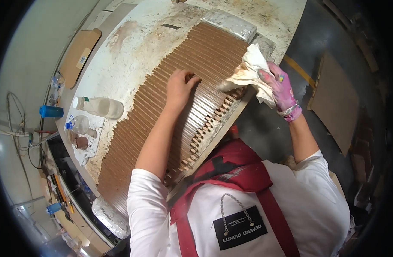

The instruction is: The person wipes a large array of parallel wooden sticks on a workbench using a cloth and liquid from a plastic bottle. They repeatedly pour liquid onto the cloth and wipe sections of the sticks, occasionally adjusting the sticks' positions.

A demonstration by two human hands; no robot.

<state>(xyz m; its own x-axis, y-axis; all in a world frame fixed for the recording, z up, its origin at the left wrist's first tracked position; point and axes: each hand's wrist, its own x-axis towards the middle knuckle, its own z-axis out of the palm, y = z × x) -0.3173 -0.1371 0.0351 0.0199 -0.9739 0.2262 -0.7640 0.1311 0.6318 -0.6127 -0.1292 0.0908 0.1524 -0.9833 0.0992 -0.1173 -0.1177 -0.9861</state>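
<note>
Side by side across the worktable lies a row of narrow brown strips point(162, 81), with uneven ends along the near edge. My bare left hand point(181, 88) rests on the middle of them, fingers curled in toward the thumb; whatever lies under the fingertips is hidden. A stained white cloth point(253, 73) is bunched in my right hand point(283, 88), which wears a paint-marked pink glove and is closed around it. One end of the cloth touches the strips near their right edge and looks blurred.
Plastic-wrapped blocks sit at the strips' far end point(230, 25) and near-left end point(110, 217). Left of the strips are a white-capped bottle point(100, 107), a clear jug point(80, 124) and a brown cup point(81, 142). A blue container point(50, 111) stands beyond. Brown boards point(335, 103) lean at right.
</note>
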